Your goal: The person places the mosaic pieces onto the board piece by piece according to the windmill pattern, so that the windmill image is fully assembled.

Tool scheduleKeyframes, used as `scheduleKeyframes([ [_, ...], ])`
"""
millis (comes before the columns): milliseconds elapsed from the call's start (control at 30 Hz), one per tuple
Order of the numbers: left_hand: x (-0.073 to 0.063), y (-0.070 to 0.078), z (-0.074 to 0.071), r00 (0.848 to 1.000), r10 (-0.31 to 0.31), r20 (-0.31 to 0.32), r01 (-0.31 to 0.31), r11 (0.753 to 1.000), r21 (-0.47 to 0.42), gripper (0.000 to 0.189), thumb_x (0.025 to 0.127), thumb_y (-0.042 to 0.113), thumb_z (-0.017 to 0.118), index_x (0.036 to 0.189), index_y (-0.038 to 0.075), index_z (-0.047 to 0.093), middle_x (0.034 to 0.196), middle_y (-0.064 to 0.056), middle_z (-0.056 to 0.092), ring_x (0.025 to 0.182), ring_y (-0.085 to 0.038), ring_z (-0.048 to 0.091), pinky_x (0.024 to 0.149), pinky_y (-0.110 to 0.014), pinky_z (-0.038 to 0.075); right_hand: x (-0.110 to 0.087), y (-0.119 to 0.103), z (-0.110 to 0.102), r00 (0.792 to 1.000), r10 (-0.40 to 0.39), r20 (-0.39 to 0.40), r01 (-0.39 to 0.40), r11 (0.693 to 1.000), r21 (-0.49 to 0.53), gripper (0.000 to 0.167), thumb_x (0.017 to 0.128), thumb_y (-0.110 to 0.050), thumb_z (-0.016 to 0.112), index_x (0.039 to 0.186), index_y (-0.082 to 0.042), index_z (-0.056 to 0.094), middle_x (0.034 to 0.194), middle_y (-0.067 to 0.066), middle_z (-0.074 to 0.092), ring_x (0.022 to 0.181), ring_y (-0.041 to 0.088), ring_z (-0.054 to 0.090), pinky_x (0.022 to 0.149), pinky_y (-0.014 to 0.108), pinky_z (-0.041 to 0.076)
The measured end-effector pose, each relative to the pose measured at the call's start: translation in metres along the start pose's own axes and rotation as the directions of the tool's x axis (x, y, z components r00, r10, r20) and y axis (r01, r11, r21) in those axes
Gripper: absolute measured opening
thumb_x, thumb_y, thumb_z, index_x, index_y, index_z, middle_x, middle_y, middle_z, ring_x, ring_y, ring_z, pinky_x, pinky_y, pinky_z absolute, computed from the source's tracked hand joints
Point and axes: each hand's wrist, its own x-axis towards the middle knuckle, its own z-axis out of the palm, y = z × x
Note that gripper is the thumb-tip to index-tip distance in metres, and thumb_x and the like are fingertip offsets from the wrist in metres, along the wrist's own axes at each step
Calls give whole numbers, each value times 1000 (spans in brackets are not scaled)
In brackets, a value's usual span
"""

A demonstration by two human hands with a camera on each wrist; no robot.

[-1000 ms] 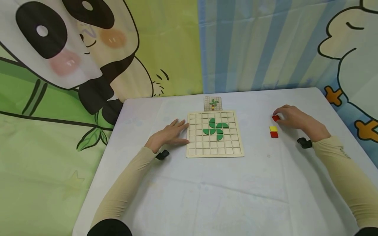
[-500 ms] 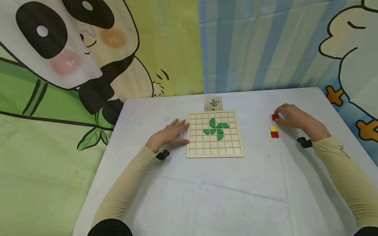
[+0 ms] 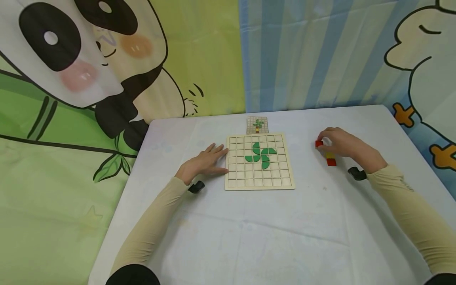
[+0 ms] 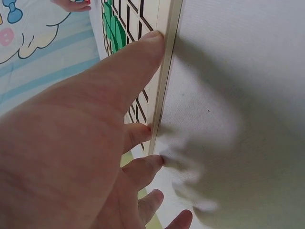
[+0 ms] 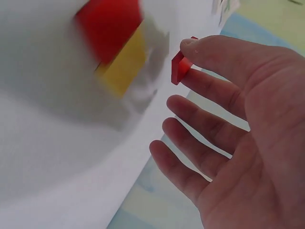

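Note:
A wooden grid board [image 3: 249, 183] lies on the white table, with several green quarter-round tiles [image 3: 265, 164] set in its squares. My left hand [image 3: 204, 163] rests at the board's left edge, its thumb and fingers touching the rim. Over on the right, my right hand [image 3: 340, 143] pinches a red square tile [image 5: 179, 67] between thumb and forefinger, held off the table. Below that hand, a yellow tile [image 5: 125, 64] and another red tile [image 3: 331, 162] lie touching on the table; the hand partly hides the yellow one in the head view.
Behind the board lies a small pattern card [image 3: 257, 125] printed with a grid, green shapes and a red and yellow stem. The white table [image 3: 242, 237] ends at the back against cartoon-printed curtains [image 3: 295, 55].
My right hand has lifted the red tile from its place behind the yellow one and moved left with it. The left hand and the board have stayed still.

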Motion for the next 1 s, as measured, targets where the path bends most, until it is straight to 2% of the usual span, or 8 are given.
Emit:
scheduleKeyframes([
  [200, -2, 1, -1, 1000, 0, -3, 0, 1000, -2, 90, 94, 59, 61, 163, 21, 17, 171, -8, 8, 158, -36, -2, 125, -58, 16, 5, -29, 4, 999, -36, -3, 36, 999, -22, 33, 91, -23, 74, 117, -2, 67, 128, 23, 61, 118, 40, 53, 101, 60, 48],
  [433, 0, 0, 0, 1000, -1, -1, 1, 1000, -8, 91, 93, 59, 62, 163, 21, 17, 171, -8, 8, 158, -35, -2, 126, -58, 15, 7, -56, 11, 992, -123, -19, 122, 992, -42, 30, 90, -22, 75, 114, -5, 69, 122, 16, 65, 113, 34, 57, 98, 54, 52],
  [767, -1, 1, -1, 1000, 1, -3, -1, 1000, -8, 91, 93, 59, 62, 163, 21, 17, 171, -7, 8, 158, -34, -2, 126, -56, 14, 5, -87, 15, 963, -262, -54, 257, 963, -86, 25, 90, -20, 75, 111, -7, 70, 116, 12, 67, 104, 29, 60, 90, 48, 54],
  [1000, 1, -2, 0, 1000, 9, -1, -9, 1000, 3, 92, 93, 61, 61, 163, 21, 17, 171, -8, 8, 158, -34, -3, 126, -56, 16, 8, -104, 19, 942, -331, -61, 323, 940, -113, 27, 90, -25, 77, 110, -8, 70, 116, 11, 68, 107, 29, 61, 91, 46, 54],
])
